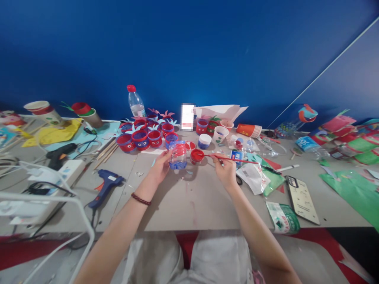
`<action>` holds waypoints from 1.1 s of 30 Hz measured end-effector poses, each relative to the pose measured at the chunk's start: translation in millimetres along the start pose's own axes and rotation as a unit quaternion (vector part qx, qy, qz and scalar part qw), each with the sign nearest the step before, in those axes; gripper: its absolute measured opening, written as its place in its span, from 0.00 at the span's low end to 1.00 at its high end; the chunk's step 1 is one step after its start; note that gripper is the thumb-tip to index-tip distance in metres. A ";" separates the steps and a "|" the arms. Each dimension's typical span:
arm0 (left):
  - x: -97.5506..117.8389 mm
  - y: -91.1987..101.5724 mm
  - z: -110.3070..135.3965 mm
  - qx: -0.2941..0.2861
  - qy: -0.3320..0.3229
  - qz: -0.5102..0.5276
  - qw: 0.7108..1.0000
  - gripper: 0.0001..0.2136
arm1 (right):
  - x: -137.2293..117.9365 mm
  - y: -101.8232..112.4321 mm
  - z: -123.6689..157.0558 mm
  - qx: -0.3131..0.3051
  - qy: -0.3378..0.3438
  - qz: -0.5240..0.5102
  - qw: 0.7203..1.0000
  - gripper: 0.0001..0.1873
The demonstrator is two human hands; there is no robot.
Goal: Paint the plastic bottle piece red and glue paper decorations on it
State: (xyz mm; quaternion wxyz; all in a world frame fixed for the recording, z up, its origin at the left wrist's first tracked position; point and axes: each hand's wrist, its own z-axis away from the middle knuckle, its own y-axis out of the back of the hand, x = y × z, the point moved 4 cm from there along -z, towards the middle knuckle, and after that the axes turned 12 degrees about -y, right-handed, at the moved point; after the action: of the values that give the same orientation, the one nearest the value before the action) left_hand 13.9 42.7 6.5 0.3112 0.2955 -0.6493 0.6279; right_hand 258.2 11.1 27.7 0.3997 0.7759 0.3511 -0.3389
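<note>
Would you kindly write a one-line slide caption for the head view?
Left hand holds a clear plastic container; right hand holds a red brush, tip at a pot of red paint.

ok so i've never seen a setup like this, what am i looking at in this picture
There's no robot here, just a person's two bare hands. The single picture comes from a camera worn on their head, looking forward and down. The left hand holds a clear plastic cup partly coloured red and blue. The right hand holds a red paintbrush, its tip at a small pot of red paint. Behind, on the grey table, stand red and blue cups with eyes. A blue glue gun lies to the left, and a phone to the right among paper scraps and packets.
</note>
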 end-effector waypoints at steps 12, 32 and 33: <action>-3.8 4.9 -3.2 0.000 0.002 0.005 1.000 0.10 | 0.3 5.3 0.2 0.063 -0.002 0.013 0.998 0.15; -0.9 2.4 0.4 -0.005 0.003 -0.026 1.000 0.13 | 5.3 1.0 -3.2 0.018 -0.136 -0.043 0.990 0.18; -0.5 2.5 0.1 -0.005 0.001 -0.028 1.000 0.13 | 5.4 2.5 -3.7 0.025 -0.143 -0.050 0.988 0.19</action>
State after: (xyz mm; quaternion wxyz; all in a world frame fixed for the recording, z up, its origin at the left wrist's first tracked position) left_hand 12.2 42.6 4.5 0.3313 0.3114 -0.6436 0.6157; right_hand 264.0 14.7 26.0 0.4086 0.7109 0.3198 -0.4748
